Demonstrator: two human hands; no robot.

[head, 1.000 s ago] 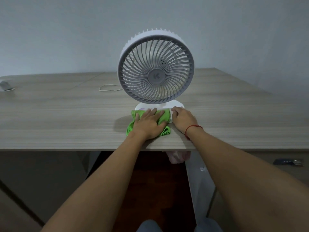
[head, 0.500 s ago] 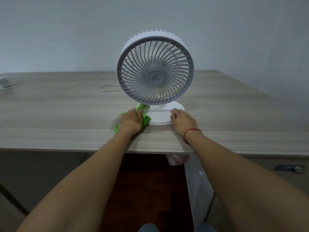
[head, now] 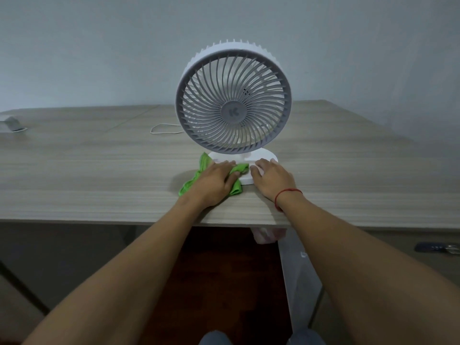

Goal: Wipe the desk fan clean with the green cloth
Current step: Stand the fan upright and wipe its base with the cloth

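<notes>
A white desk fan point(head: 233, 99) with a grey grille stands upright on the wooden desk point(head: 99, 175), on a round white base point(head: 263, 156). My left hand point(head: 214, 181) lies flat on the green cloth point(head: 204, 162) and presses it against the front left of the base. Part of the cloth sticks out past my fingers on the base top. My right hand point(head: 272, 179), a red string on its wrist, rests with its fingers on the front right of the base.
A white cable point(head: 161, 129) loops on the desk behind the fan. A small grey object point(head: 12, 123) lies at the far left edge. The desk's near edge runs just under my wrists. A dark object point(head: 436, 247) sits lower right below the desk.
My left hand has swept the cloth from the base's left side back toward its front middle. The right hand has stayed on the base.
</notes>
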